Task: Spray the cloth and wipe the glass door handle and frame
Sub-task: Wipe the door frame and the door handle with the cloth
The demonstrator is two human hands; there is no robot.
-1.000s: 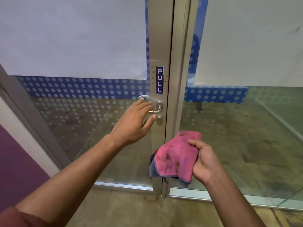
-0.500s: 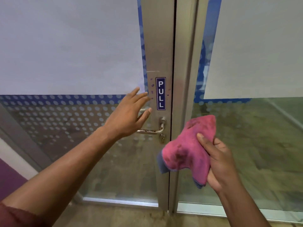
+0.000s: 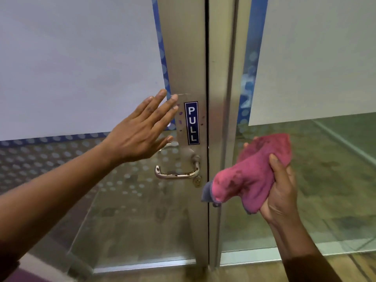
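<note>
Pink cloth (image 3: 252,176) — right hand (image 3: 282,192)

Large white frosted panels (image 3: 77,62) cover the upper glass on both sides, edged by a blue band of pale dots (image 3: 61,139) that thins out lower down. Below it the glass is clear, showing a mottled greenish-brown floor (image 3: 305,200) beyond. A wooden-toned floor (image 3: 244,273) lies on the near side. At lower left stands a white wall edge with a purple surface (image 3: 30,275) beside it. The light is soft and even.
</note>
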